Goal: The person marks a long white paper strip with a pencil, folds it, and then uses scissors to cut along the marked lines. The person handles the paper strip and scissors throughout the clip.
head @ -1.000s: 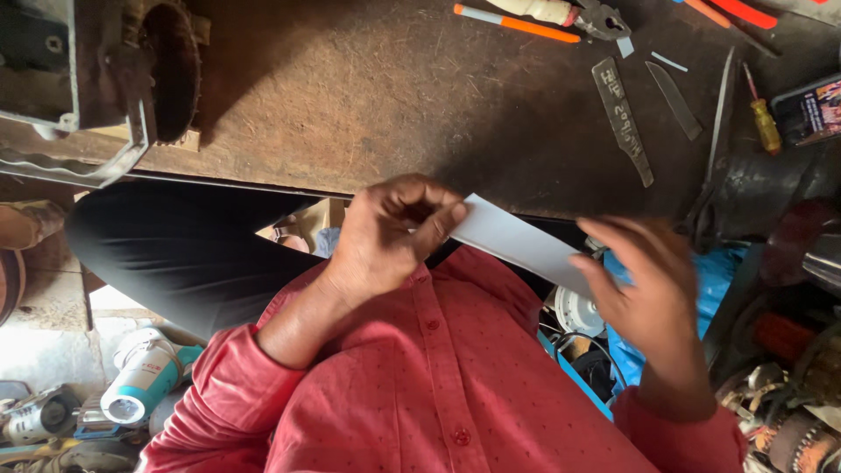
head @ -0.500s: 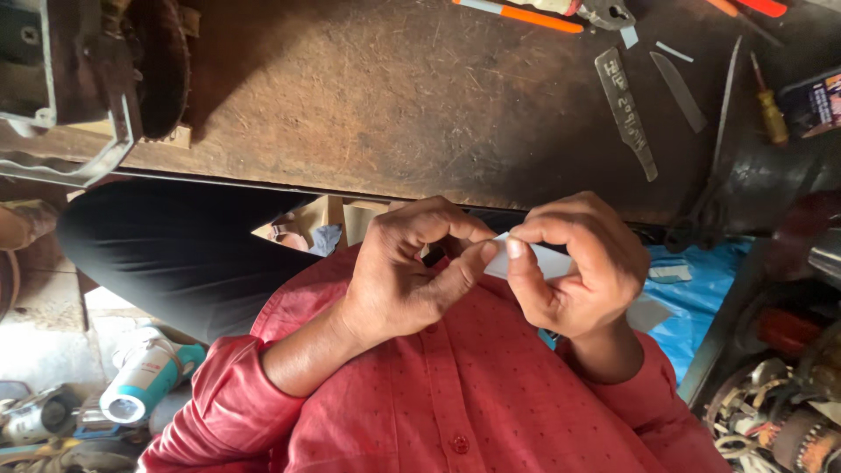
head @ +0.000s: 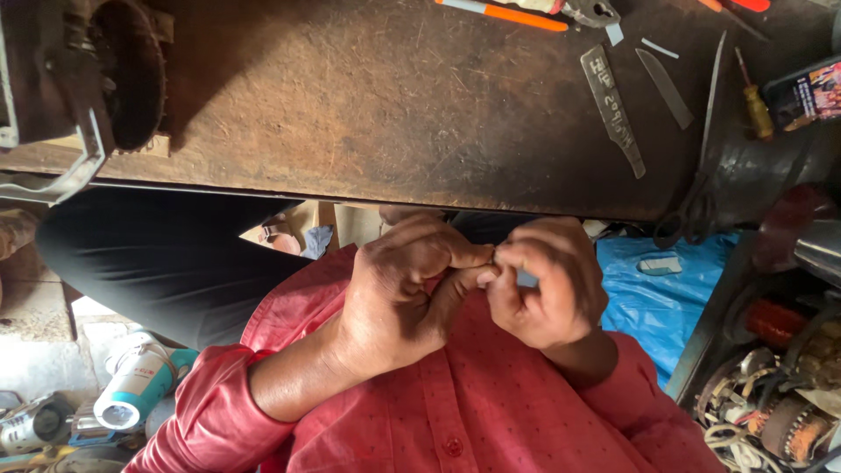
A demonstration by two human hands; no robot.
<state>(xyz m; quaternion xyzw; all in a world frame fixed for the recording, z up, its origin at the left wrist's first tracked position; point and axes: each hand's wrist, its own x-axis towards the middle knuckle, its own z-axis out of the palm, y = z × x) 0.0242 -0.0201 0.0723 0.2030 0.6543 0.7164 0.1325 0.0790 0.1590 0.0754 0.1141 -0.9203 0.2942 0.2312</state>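
— Where are the hands?

— Both are drawn in close to the chest, over the red shirt (head: pixel 491 420), just below the edge of the bench (head: pixel 368 96). The left hand (head: pixel 399 298) and right hand (head: pixel 552 285) meet fingertip to fingertip.

— Holding anything?

— A small pale slip (head: pixel 526 278). Only a sliver of it peeks out between the right fingers (head: pixel 534 258); the rest is buried in the grip. Both hands are curled nearly closed, thumbs pressed against forefingers, pinching at the same spot. What the slip is made of, I cannot tell.

— Why hold it so near the body?

— My guess: something that small wants steady hands, and tucking the wrists in braces them. The fingertips crowd together because there is little to grab.

— And the bench?

— Tools lie along its far side, well apart from the hands — an orange-handled tool (head: pixel 504 12), flat metal blades (head: pixel 613 105), a yellow screwdriver (head: pixel 755 109). A toothed wheel (head: pixel 131 70) sits at the left corner. A blue sheet (head: pixel 661 298) lies lower right, beside coils of wire (head: pixel 771 412).
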